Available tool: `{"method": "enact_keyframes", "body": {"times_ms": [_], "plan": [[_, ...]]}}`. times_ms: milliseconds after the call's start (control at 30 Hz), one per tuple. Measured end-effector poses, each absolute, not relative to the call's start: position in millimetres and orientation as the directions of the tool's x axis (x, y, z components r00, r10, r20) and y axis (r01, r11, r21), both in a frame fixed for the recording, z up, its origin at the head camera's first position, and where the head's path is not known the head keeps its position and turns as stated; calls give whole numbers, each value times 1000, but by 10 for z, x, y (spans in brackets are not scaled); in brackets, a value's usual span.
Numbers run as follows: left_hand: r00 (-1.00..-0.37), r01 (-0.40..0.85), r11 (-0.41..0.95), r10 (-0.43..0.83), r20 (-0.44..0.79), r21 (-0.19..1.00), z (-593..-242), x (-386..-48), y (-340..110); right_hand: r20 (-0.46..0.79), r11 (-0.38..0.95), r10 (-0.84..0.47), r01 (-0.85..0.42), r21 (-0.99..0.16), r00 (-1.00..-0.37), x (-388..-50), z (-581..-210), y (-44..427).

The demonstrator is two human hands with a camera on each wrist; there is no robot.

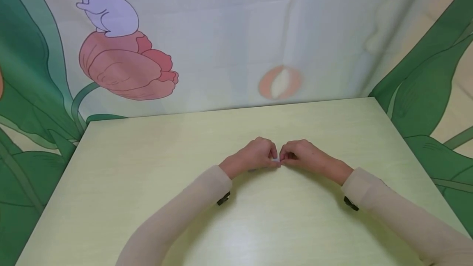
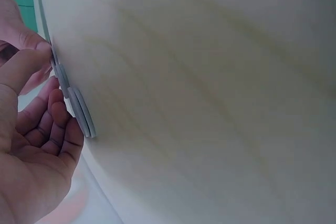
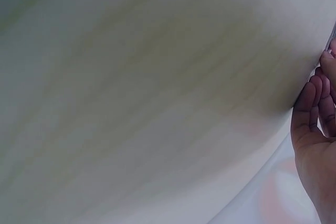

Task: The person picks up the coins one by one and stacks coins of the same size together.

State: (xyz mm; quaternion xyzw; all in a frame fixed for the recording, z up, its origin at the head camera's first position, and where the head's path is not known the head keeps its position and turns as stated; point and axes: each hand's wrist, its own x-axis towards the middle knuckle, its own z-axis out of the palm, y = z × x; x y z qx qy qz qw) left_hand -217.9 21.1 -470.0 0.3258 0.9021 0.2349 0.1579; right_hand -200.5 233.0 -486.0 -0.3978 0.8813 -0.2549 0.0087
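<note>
Both hands meet near the middle of the table, their fingertips close together. My left hand [image 1: 257, 154] pinches a small light grey flat piece [image 1: 275, 160] between thumb and fingers. In the left wrist view, a grey double-layered piece with rounded ends [image 2: 82, 112] lies by the left fingers, low on the tabletop. A second, thinner grey part [image 2: 62, 78] extends from it toward the thumbs; whether they are joined I cannot tell. My right hand [image 1: 304, 156] pinches at the far end of the grey part. Its fingers hide most of that end in the right wrist view.
A pale yellow-green table [image 1: 148, 200] spreads under both arms. Behind it hangs a printed curtain [image 1: 214, 52] with a flower and a white animal. Dark wrist devices show under the beige sleeves [image 1: 196, 192].
</note>
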Motion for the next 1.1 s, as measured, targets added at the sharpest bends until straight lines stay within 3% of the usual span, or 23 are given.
{"method": "enact_keyframes", "body": {"times_ms": [833, 1100], "plan": [[-691, 583, 662, 709, -140, 472, -4668, -2174, 178, 189, 540, -713, -701, -466, -675, -2003, -4869, 2333], [-707, 596, 663, 701, -95, 454, -4601, -2103, 30, 140, 575, -716, -692, -437, -684, -1989, -4716, 2367]]}}
